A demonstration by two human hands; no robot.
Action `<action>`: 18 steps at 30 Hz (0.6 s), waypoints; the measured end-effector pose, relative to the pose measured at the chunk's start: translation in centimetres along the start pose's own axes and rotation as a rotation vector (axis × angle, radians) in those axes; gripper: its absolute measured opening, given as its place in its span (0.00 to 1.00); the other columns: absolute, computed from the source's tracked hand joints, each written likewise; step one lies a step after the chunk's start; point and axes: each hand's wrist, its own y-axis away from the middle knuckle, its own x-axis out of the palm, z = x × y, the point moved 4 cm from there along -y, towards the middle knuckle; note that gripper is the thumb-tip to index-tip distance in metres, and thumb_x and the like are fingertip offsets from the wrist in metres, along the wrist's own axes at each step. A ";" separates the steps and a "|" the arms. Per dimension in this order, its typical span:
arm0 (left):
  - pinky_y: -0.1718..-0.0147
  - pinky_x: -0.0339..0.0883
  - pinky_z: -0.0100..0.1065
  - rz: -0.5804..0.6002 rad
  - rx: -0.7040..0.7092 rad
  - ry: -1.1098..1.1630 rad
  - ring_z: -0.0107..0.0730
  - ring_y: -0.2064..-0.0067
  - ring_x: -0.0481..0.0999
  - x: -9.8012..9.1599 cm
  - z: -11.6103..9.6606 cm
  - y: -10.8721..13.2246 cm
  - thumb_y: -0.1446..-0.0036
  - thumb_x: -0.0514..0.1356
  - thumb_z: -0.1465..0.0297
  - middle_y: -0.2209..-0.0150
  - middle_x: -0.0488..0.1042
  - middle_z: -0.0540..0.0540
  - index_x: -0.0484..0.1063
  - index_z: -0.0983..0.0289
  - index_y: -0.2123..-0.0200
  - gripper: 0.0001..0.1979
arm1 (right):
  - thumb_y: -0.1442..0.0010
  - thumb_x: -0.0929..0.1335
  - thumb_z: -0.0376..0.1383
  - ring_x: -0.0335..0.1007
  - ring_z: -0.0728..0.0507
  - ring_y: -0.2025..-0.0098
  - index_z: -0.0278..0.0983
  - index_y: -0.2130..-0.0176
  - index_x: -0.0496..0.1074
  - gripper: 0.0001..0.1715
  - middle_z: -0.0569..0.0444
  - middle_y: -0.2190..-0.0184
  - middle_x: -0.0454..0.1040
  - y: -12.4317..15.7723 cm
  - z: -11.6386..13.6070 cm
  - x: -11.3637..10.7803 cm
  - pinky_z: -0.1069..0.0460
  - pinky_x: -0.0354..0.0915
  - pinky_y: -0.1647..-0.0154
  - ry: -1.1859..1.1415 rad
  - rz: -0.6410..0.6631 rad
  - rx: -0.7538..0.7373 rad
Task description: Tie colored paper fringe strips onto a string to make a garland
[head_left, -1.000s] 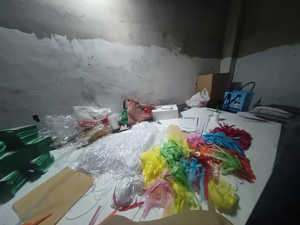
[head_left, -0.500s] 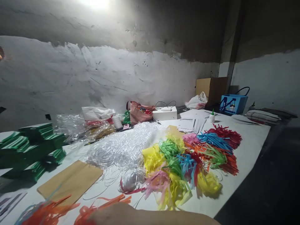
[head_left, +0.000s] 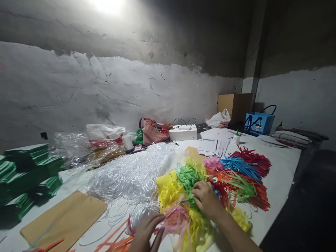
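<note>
My right hand (head_left: 206, 199) reaches over the pile of coloured strips, its fingers curled down on green strips (head_left: 188, 176). Nearer me, my left hand (head_left: 148, 231) is somewhat blurred, with fingers stretched out and the thumb apart. It is beside a bundle of pink strips (head_left: 176, 219) and a ball of white string (head_left: 140, 213). Yellow strips (head_left: 198, 227) lie between and below the hands. Blue strips (head_left: 243, 166), dark red strips (head_left: 253, 157) and orange strips (head_left: 258, 196) spread to the right of my right hand.
A heap of clear shredded strands (head_left: 128, 175) covers the table's middle. Stacked green-edged pieces (head_left: 28, 175) and a brown sheet (head_left: 65, 220) lie left. Behind are a pink bag (head_left: 152, 133), a white box (head_left: 183, 133), a glue bottle (head_left: 236, 138) and a blue bag (head_left: 258, 124).
An arm crossed the bottom edge earlier, by orange strips at lower left. Now both hands are in view, the right one on the pile. The view has shifted slightly.
</note>
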 end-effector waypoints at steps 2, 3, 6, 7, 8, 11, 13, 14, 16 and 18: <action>0.50 0.72 0.49 0.080 0.023 0.033 0.55 0.51 0.79 3.3 -1.9 -3.3 0.40 0.61 0.63 0.54 0.82 0.62 0.79 0.56 0.53 0.14 | 0.42 0.70 0.24 0.67 0.38 0.56 0.38 0.68 0.78 0.10 0.50 0.62 0.76 -0.3 -0.7 0.8 0.42 0.58 0.52 0.026 0.042 -0.022; 0.49 0.71 0.49 0.094 0.033 0.041 0.56 0.50 0.78 4.7 -2.6 -4.7 0.40 0.61 0.64 0.52 0.82 0.62 0.79 0.56 0.51 0.15 | 0.42 0.70 0.25 0.67 0.38 0.56 0.38 0.68 0.77 0.09 0.51 0.63 0.76 -0.3 -0.6 1.3 0.43 0.58 0.52 0.031 0.053 -0.031; 0.51 0.69 0.47 0.144 0.065 0.042 0.54 0.55 0.79 7.6 -3.6 -7.2 0.38 0.59 0.65 0.59 0.83 0.57 0.80 0.54 0.57 0.11 | 0.38 0.69 0.29 0.67 0.40 0.56 0.38 0.65 0.76 0.06 0.52 0.63 0.75 0.2 0.2 2.4 0.44 0.58 0.51 0.025 0.059 -0.047; 0.53 0.69 0.46 0.161 0.072 0.034 0.52 0.58 0.79 8.1 -3.5 -7.4 0.37 0.58 0.66 0.63 0.83 0.55 0.81 0.53 0.60 0.10 | 0.37 0.69 0.30 0.67 0.41 0.57 0.38 0.65 0.76 0.05 0.52 0.64 0.76 0.5 0.5 2.7 0.44 0.58 0.51 0.018 0.060 -0.050; 0.55 0.69 0.45 0.179 0.078 0.023 0.50 0.61 0.78 8.3 -3.3 -7.3 0.37 0.57 0.66 0.67 0.82 0.54 0.81 0.53 0.64 0.11 | 0.37 0.69 0.30 0.67 0.41 0.58 0.38 0.64 0.76 0.04 0.53 0.64 0.76 0.8 0.6 2.9 0.45 0.58 0.50 0.009 0.062 -0.053; 0.60 0.68 0.44 0.231 0.089 -0.020 0.47 0.67 0.76 7.7 -2.0 -6.3 0.38 0.58 0.66 0.72 0.80 0.54 0.80 0.55 0.70 0.11 | 0.37 0.69 0.29 0.69 0.42 0.60 0.38 0.64 0.75 0.04 0.54 0.65 0.76 1.6 0.7 3.4 0.46 0.59 0.51 -0.026 0.081 -0.063; 0.62 0.67 0.43 0.260 0.084 -0.046 0.46 0.67 0.75 6.6 -1.0 -5.3 0.38 0.59 0.66 0.73 0.79 0.55 0.79 0.57 0.72 0.11 | 0.38 0.69 0.28 0.69 0.42 0.60 0.38 0.63 0.73 0.05 0.55 0.65 0.76 1.9 0.6 3.7 0.47 0.60 0.51 -0.056 0.098 -0.075; 0.62 0.66 0.42 0.269 0.080 -0.056 0.45 0.68 0.75 5.9 -0.6 -4.9 0.38 0.59 0.66 0.73 0.79 0.55 0.78 0.58 0.72 0.11 | 0.38 0.69 0.27 0.69 0.42 0.60 0.37 0.63 0.73 0.06 0.54 0.64 0.76 2.0 0.6 3.8 0.47 0.60 0.51 -0.070 0.105 -0.079; 0.62 0.67 0.40 0.280 0.063 -0.058 0.43 0.67 0.75 4.5 -0.3 -4.1 0.36 0.57 0.65 0.72 0.78 0.55 0.78 0.58 0.70 0.12 | 0.38 0.68 0.26 0.69 0.42 0.60 0.37 0.63 0.71 0.06 0.53 0.64 0.76 2.1 0.7 4.1 0.47 0.61 0.53 -0.097 0.117 -0.079; 0.62 0.68 0.38 0.294 0.020 -0.001 0.42 0.64 0.76 3.3 -0.4 -3.5 0.35 0.56 0.63 0.69 0.79 0.55 0.78 0.58 0.68 0.13 | 0.37 0.67 0.27 0.69 0.41 0.60 0.37 0.62 0.71 0.05 0.52 0.64 0.76 2.1 0.9 4.3 0.48 0.62 0.55 -0.121 0.129 -0.079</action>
